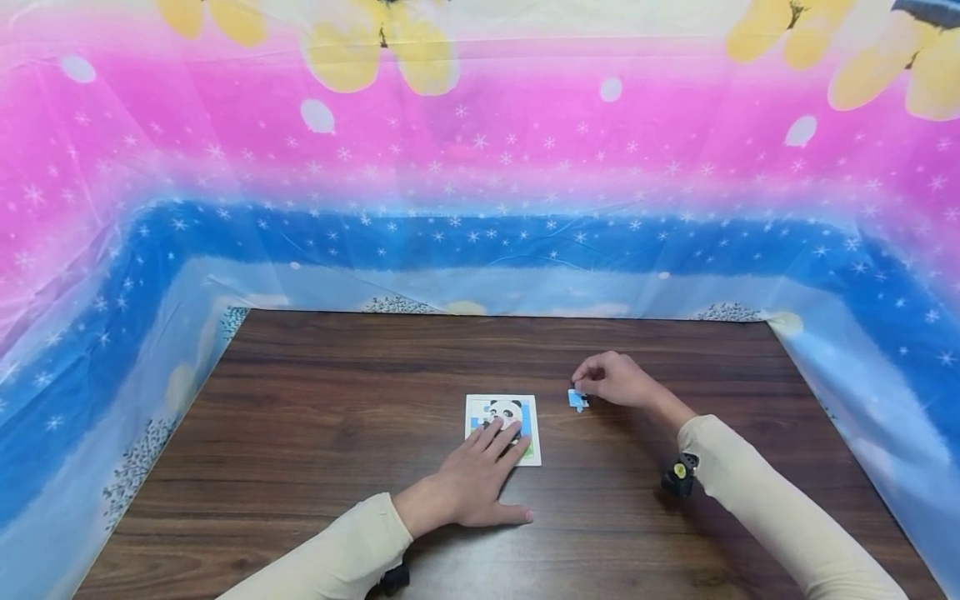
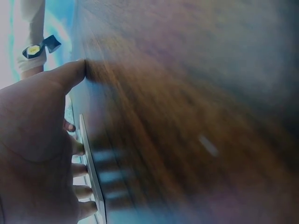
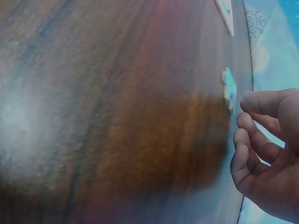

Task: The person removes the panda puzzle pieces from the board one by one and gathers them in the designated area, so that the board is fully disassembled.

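A small panda jigsaw puzzle in a white-edged tray lies flat near the middle of the table. Spread over its lower part, my left hand rests with straight fingers, the thumb out to the side on the wood. In the left wrist view the fingertips touch the tray. Right of the puzzle is a light blue puzzle piece, partly covered by my right hand. The right fingers are bent close by the piece; whether they grip it cannot be told.
The dark wooden table is bordered by a pink and blue patterned cloth at the back and both sides. Black wrist cameras hang under both sleeves, the right one plainly in view.
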The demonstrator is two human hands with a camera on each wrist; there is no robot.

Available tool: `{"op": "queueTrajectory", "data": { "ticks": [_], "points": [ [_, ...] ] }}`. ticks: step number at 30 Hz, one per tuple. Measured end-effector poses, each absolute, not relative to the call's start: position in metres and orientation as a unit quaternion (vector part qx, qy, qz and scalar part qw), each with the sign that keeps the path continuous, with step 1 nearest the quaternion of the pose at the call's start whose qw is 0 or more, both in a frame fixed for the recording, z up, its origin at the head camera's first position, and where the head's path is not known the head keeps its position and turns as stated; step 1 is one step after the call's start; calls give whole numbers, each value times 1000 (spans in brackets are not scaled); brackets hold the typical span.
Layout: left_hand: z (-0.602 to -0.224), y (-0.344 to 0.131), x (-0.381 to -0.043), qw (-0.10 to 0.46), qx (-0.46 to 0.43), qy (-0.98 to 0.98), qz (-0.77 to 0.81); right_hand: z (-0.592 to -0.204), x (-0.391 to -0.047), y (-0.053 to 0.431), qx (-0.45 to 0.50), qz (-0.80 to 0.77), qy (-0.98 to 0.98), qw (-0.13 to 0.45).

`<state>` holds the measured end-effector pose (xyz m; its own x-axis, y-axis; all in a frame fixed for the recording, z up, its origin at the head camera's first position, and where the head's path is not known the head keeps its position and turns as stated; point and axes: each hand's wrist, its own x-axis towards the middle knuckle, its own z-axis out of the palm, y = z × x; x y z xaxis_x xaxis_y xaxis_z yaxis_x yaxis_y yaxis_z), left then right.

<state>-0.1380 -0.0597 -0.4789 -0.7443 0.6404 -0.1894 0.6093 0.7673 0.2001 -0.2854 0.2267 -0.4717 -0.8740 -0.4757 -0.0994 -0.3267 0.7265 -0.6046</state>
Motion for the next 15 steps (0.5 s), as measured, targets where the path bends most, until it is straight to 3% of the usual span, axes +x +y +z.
{"op": "queueTrajectory", "data": {
  "ticks": [15],
  "points": [
    [-474,-51,-135,120,314,941,44,-454,-280,186,-285,-303,903,109]
  ]
}}
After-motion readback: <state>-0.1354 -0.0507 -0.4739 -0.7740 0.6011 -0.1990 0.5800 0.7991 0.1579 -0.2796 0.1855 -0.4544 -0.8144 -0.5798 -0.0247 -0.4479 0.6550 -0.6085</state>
